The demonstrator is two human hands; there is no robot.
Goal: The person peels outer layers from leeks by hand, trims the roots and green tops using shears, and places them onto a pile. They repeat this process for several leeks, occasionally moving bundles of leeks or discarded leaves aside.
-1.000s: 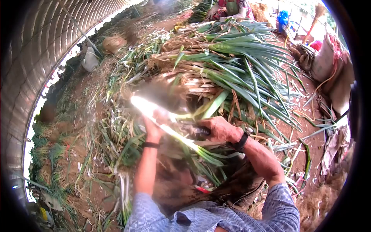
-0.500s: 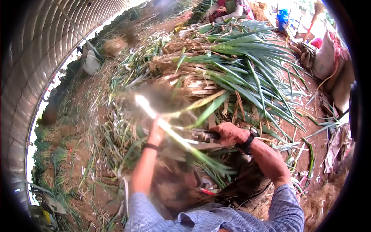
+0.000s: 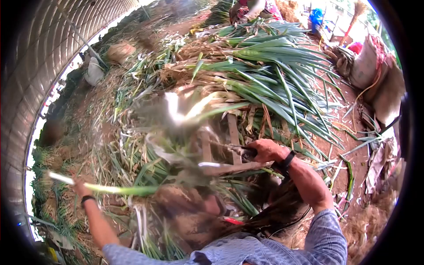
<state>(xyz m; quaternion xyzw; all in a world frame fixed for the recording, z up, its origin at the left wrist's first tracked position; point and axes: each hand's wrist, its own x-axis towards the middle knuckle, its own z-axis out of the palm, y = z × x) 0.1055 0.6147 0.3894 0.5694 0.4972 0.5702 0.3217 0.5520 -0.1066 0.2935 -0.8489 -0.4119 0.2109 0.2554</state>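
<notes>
Out at the lower left, my left hand (image 3: 80, 188) is closed round a single leek (image 3: 119, 190). Its white end points away to the left, and its green leaves trail toward my knees. My right hand (image 3: 267, 151) grips a dark-handled tool (image 3: 248, 153) whose thin front end points left over a wooden frame (image 3: 232, 128); its kind I cannot tell. Beyond that hand lies a big pile of leeks (image 3: 274, 79), dry roots to the left and green leaves to the right. Peeled leaves (image 3: 148, 163) litter the ground between my hands.
A ribbed curved wall (image 3: 31, 88) runs along the left. Bundled greens (image 3: 57, 203) lie near it, and a white sack (image 3: 94, 72) sits farther off. Large sacks (image 3: 369, 66) stand at the right. Another person's arm (image 3: 255, 9) shows at the top.
My left hand has swung from the centre to the lower left, carrying the leek. My right hand stays in nearly the same place with the tool. The view has shifted slightly.
</notes>
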